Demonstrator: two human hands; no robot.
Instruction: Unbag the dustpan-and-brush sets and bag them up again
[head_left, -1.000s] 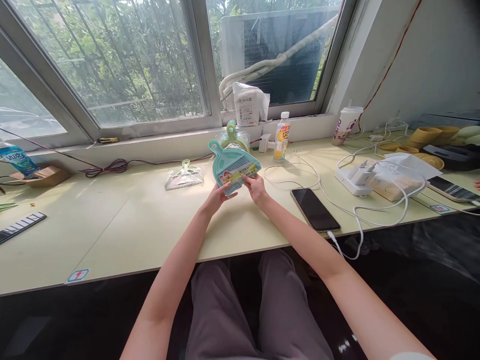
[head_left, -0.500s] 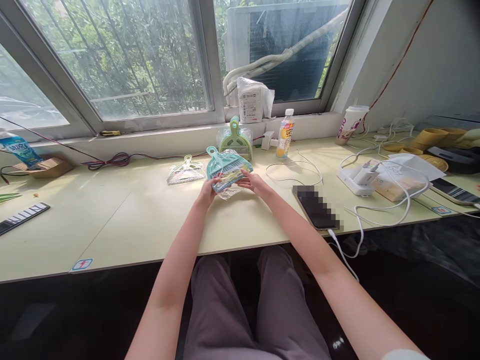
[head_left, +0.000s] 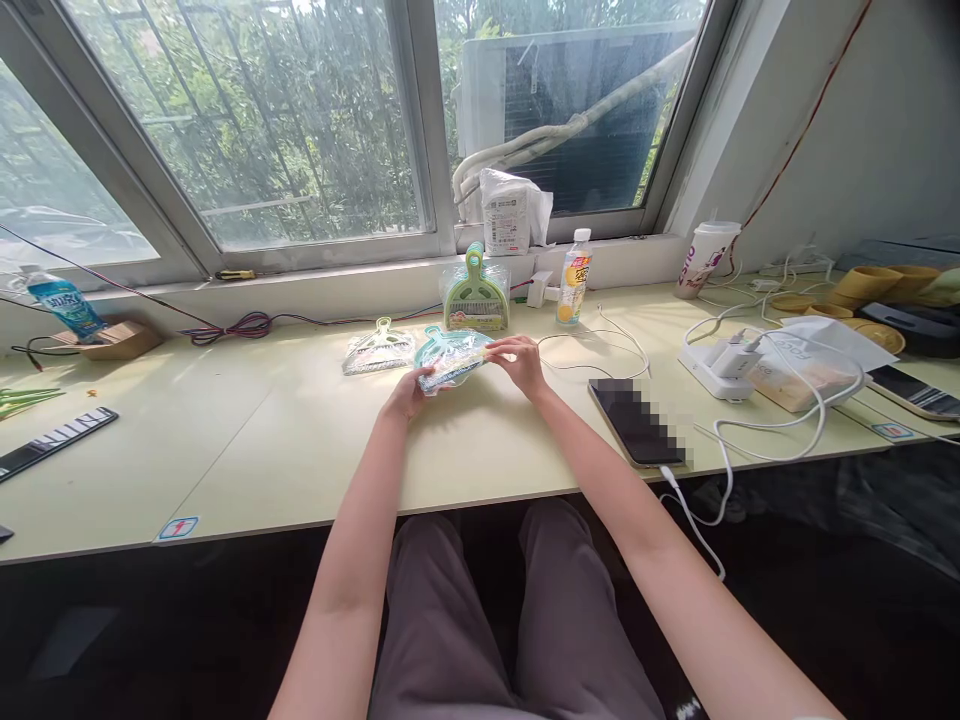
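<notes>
Dustpan set (head_left: 452, 358), teal and film-wrapped, is tipped flatter now in the head view, held low over the table (head_left: 300, 450); apparently it is being re-angled. Its left end is gripped by the left hand (head_left: 409, 393), its right corner pinched narrowly by the right hand (head_left: 521, 363), in front of the green set (head_left: 476, 300).

And here the left fingers (head_left: 421, 377) and right fingers (head_left: 507, 347) cover edges of the wrapped teal dustpan (head_left: 444, 345), its print too small to read! Right of the fingers, blocky pixels mask part of a phone (head_left: 619, 418); far left, the picture's edge cuts a black strip (head_left: 58, 445).
</notes>
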